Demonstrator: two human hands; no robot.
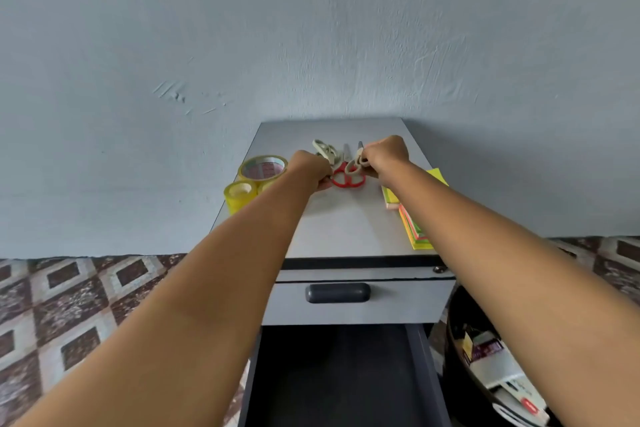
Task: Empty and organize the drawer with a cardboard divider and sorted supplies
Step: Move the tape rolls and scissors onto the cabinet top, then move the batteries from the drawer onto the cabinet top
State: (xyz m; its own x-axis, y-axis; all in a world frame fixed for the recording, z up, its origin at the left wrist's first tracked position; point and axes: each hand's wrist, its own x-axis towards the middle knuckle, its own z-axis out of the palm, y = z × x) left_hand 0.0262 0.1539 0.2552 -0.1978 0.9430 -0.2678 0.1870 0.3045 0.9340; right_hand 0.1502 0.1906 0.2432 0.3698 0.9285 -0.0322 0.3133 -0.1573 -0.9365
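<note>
Three pairs of scissors lie on the grey cabinet top [346, 222]: a beige pair [325, 150], a red-handled pair [348, 178] and a second beige-handled pair [358, 159]. My left hand [310, 170] has curled fingers at the red handle's left side. My right hand [384, 152] grips the handle of the second beige pair. Below, a dark drawer [339, 378] stands pulled out, and its inside looks bare.
Three yellowish tape rolls [258, 173] sit at the top's left edge. Stacks of bright sticky notes [414, 218] lie at its right edge. The upper drawer with a dark handle [337, 292] is closed. A black container [491, 367] holding small items stands at lower right.
</note>
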